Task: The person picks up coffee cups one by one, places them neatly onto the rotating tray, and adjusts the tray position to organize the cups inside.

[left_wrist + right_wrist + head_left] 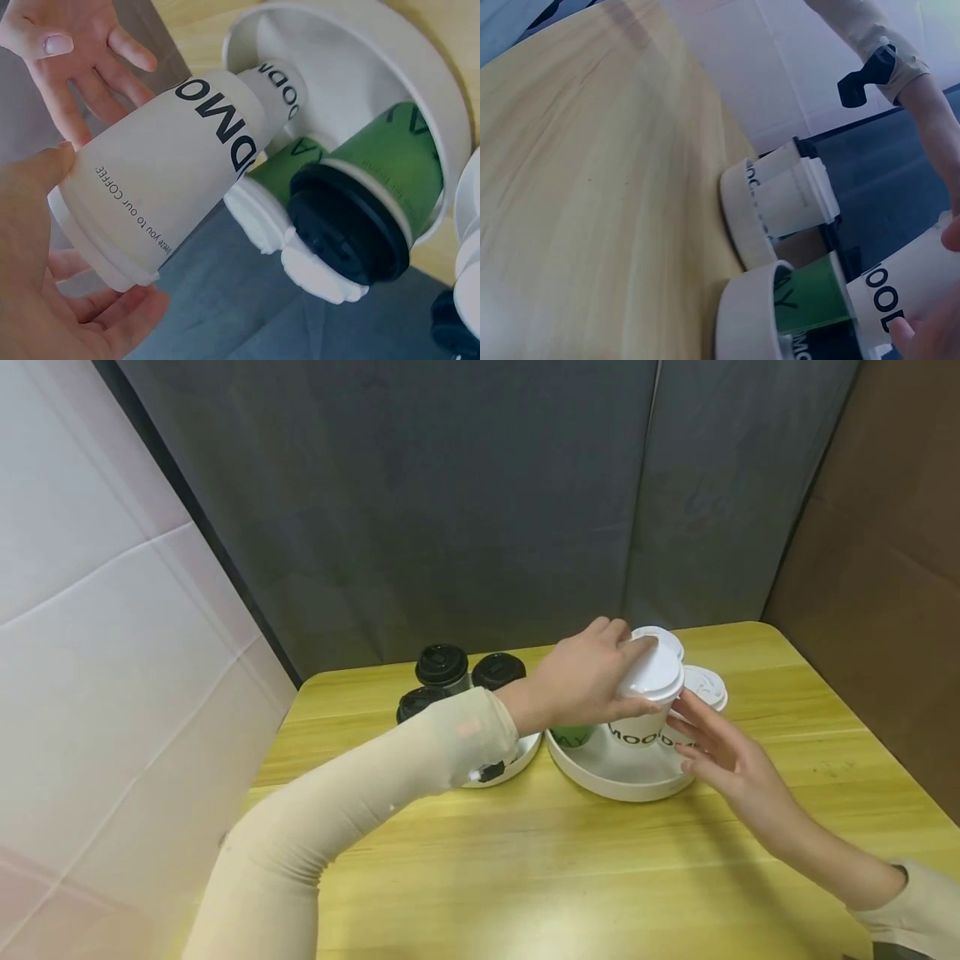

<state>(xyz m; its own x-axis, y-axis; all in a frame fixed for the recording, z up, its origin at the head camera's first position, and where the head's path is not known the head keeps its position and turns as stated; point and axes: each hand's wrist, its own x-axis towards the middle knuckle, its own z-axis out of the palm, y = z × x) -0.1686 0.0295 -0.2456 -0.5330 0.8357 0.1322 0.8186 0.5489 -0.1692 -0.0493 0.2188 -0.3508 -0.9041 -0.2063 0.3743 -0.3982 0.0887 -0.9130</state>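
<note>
My left hand (pixel 592 677) grips a white paper coffee cup (pixel 161 169) by its white lid, fingers and thumb around the lid's edge. The cup, printed with large dark letters, tilts over the right-hand round white tray (pixel 615 789). Close by on the cup's right side is my right hand (pixel 731 764), its fingers extended and apart. Other lidded cups stand in this tray: a green cup with a black lid (pixel 349 221), a green cup with a white lid (pixel 289 169), and another white cup (pixel 705 685) beside my right fingertips.
A second round tray (pixel 517 768) stands to the left, partly hidden by my left sleeve. Several cups with black lids (pixel 441 664) are on it. Dark grey cloth (pixel 450 510) hangs behind the wooden table (pixel 480 877); a pale panel (pixel 112 652) borders the left, a brown one (pixel 885 568) the right.
</note>
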